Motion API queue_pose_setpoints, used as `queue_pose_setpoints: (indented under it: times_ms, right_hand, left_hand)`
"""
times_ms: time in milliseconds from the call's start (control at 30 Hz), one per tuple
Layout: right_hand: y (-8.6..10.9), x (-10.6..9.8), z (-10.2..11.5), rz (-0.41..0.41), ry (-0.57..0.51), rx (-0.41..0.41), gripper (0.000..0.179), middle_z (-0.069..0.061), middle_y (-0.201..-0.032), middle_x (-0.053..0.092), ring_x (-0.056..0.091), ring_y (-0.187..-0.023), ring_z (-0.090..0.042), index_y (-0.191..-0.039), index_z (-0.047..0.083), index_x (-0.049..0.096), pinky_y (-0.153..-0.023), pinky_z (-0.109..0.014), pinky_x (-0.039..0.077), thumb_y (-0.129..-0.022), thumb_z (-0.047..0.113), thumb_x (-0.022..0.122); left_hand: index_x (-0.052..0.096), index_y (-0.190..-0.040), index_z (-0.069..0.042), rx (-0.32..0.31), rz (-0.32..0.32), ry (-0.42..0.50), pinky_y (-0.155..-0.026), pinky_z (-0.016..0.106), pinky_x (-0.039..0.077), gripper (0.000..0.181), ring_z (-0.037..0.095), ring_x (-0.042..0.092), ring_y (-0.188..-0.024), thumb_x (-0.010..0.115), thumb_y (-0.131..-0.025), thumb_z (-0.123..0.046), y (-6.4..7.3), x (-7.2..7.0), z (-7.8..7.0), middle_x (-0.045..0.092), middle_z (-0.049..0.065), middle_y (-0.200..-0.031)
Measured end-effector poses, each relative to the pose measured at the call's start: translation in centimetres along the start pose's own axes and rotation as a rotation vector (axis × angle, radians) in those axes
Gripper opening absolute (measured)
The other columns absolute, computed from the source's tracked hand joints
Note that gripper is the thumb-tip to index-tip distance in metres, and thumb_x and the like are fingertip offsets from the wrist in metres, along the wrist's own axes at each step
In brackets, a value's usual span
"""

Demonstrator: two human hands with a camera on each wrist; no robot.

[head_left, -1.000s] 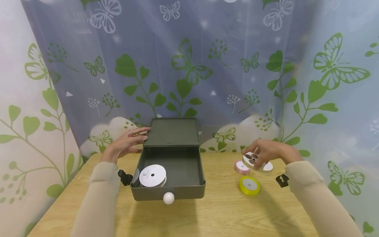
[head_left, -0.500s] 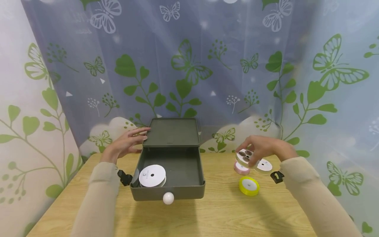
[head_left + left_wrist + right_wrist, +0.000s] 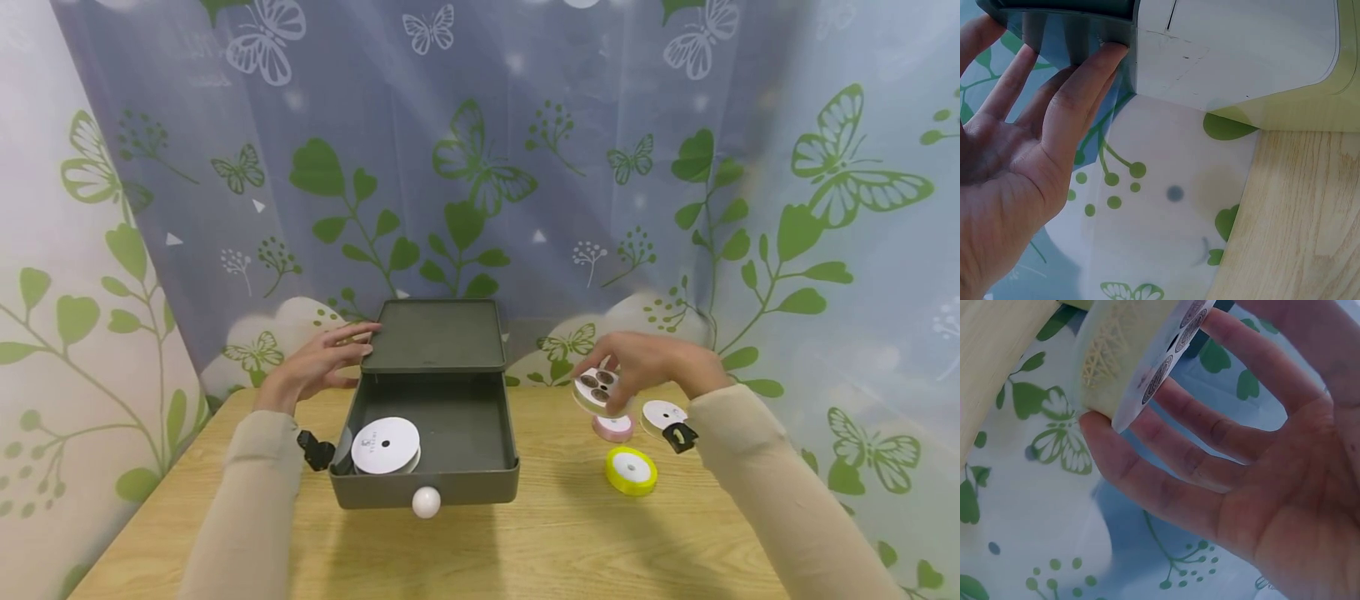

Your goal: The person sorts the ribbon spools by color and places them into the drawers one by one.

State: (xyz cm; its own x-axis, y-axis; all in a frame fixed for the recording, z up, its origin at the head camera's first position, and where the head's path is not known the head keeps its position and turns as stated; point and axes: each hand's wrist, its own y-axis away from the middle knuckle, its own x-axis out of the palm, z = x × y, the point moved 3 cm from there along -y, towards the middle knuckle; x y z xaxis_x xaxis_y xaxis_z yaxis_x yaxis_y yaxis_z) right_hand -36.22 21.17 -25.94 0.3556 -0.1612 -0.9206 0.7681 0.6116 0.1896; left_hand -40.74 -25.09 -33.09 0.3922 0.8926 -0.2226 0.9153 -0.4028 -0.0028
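Observation:
My right hand [image 3: 648, 362] grips a ribbon spool [image 3: 595, 393] by its edge, up above the table's right side. This spool has white end discs with several dark round marks; pale, lattice-patterned ribbon shows between them in the right wrist view, where fingertips [image 3: 1094, 422] press its rim. My left hand [image 3: 318, 367] rests with extended fingers against the left side of a dark grey drawer box [image 3: 438, 335]; those fingers [image 3: 1113, 56] touch its wall in the left wrist view. Its drawer [image 3: 465, 490] is pulled out, and a white spool [image 3: 386, 443] lies in the front left corner.
A pink spool [image 3: 613, 428], a yellow spool [image 3: 631, 472] and another white spool [image 3: 658, 414] lie on the wooden table [image 3: 570, 542] at the right. The drawer has a white round knob [image 3: 427, 502]. A butterfly-print curtain [image 3: 570, 250] hangs behind.
My right hand has moved left and slightly up with the held spool, away from the white spool on the table. My left hand and the drawer box have stayed in place.

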Motion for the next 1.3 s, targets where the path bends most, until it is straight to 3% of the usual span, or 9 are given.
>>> queue_pose_setpoints:
  times_ms: [200,500,767,1100,1300]
  right_hand:
    - [-0.5,-0.2,1.3,0.0,0.009,-0.004,0.062,-0.009,-0.142,0.064,0.057,-0.13,-0.045,-0.13,0.026,0.073,-0.096,-0.048,0.056,-0.072,0.009,0.087]
    - [-1.6,-0.3,3.2,-0.005,0.022,-0.035,0.063,-0.008,-0.139,0.063,0.059,-0.126,-0.039,-0.132,0.024,0.072,-0.088,-0.037,0.056,-0.074,0.008,0.087]
    - [-2.5,-0.7,5.6,-0.027,0.074,-0.059,0.065,-0.003,-0.126,0.069,0.062,-0.121,-0.032,-0.13,0.031,0.073,-0.078,-0.03,0.054,-0.071,0.012,0.09]
    - [-3.0,-0.8,7.8,-0.01,0.13,-0.052,0.064,-0.002,-0.139,0.06,0.058,-0.13,-0.034,-0.131,0.038,0.071,-0.099,-0.044,0.054,-0.073,0.017,0.089]
    - [-3.7,-0.8,9.2,0.006,0.137,-0.082,0.065,0.003,-0.124,0.062,0.056,-0.117,-0.024,-0.133,0.036,0.071,-0.088,-0.034,0.05,-0.074,0.016,0.089]
  left_hand:
    - [0.03,-0.164,-0.016,0.002,0.0,0.007,-0.098,0.041,0.051,0.063,0.044,0.01,-0.16,0.056,-0.108,-0.027,-0.1,0.1,0.0,0.006,0.014,-0.175]
    - [0.031,-0.163,-0.016,-0.001,-0.016,-0.002,-0.092,0.035,0.053,0.062,0.043,0.013,-0.159,0.057,-0.107,-0.027,-0.1,-0.1,0.3,0.011,0.013,-0.174]
    - [0.031,-0.163,-0.016,0.002,-0.01,-0.004,-0.091,0.035,0.052,0.063,0.043,0.013,-0.159,0.057,-0.107,-0.027,-0.2,-0.1,0.2,0.009,0.013,-0.175]
    - [0.03,-0.163,-0.014,0.015,-0.002,-0.009,-0.095,0.036,0.052,0.064,0.045,0.011,-0.159,0.057,-0.107,-0.026,-0.1,-0.2,0.2,0.008,0.015,-0.175]
    - [0.031,-0.163,-0.013,0.017,-0.003,-0.006,-0.094,0.037,0.053,0.064,0.045,0.012,-0.159,0.058,-0.107,-0.026,-0.1,-0.2,0.1,0.009,0.015,-0.174]
